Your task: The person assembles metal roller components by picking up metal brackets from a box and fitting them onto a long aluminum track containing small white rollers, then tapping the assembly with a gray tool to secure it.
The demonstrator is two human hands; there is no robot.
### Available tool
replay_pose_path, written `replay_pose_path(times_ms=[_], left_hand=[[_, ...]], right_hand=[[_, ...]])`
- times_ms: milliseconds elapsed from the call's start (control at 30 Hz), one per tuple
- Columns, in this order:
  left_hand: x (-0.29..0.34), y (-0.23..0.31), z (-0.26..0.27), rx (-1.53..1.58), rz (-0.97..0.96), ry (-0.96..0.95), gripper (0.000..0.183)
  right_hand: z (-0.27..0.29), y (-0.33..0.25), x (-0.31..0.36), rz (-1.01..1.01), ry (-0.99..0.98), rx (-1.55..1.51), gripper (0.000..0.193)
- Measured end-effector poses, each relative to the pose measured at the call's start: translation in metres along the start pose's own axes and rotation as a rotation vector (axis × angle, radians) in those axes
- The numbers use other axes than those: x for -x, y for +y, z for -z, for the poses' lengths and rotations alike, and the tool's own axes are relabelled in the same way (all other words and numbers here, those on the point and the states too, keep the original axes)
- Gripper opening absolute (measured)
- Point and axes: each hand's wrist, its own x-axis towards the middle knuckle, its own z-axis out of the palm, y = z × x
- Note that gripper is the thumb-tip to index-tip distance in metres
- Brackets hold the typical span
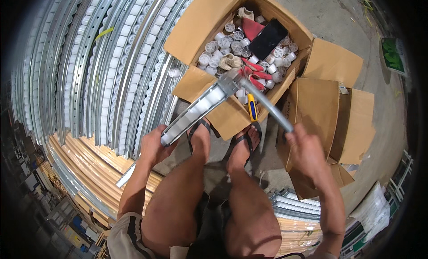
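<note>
My left hand (pixel 154 145) is closed around the near end of a metal roller track (pixel 194 113) with a row of white rollers. The track slants up and away, its far end over the front flap of an open cardboard box (pixel 196 18). In my right hand (pixel 307 148) is the grey metal handle of a hammer (pixel 269 106). Its head is smeared by motion and meets the track's far end. Inside the box lie loose white plastic rollers (pixel 218 54), red-and-cream work gloves (pixel 231 61) and a black phone (pixel 268 39).
A yellow utility knife (pixel 253 108) lies by the box's near edge, close to my sandalled feet. Long roller tracks (pixel 116 67) are stacked at left, above wrapped tan tubes (pixel 93 165). A second open carton (pixel 312 112) stands at right; more roller tracks (pixel 296 204) lie below it.
</note>
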Motion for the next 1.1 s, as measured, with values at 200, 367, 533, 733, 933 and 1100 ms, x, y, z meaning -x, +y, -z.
replay_pose_path(times_ms=[200,367,533,733,933,1100], left_hand=[[-0.004,-0.011,-0.008,-0.012,-0.021,0.010,0.044],[-0.009,-0.005,0.000,-0.068,-0.004,-0.046,0.047],[-0.013,0.005,0.004,-0.039,0.067,-0.080,0.048],[-0.014,0.000,-0.004,0.000,0.054,-0.049,0.048],[-0.015,0.003,-0.005,-0.008,0.041,-0.023,0.045],[-0.013,0.002,0.000,-0.009,0.042,-0.005,0.046]], right_hand=[[-0.001,-0.010,-0.012,-0.166,0.133,-0.182,0.025],[-0.001,-0.012,-0.009,-0.142,0.079,-0.143,0.025],[-0.012,-0.009,-0.005,-0.101,0.028,-0.137,0.026],[-0.013,-0.016,-0.008,-0.154,0.048,-0.166,0.028],[-0.018,-0.015,0.000,-0.141,0.026,-0.121,0.028],[-0.021,-0.015,-0.003,-0.277,0.186,-0.422,0.031]])
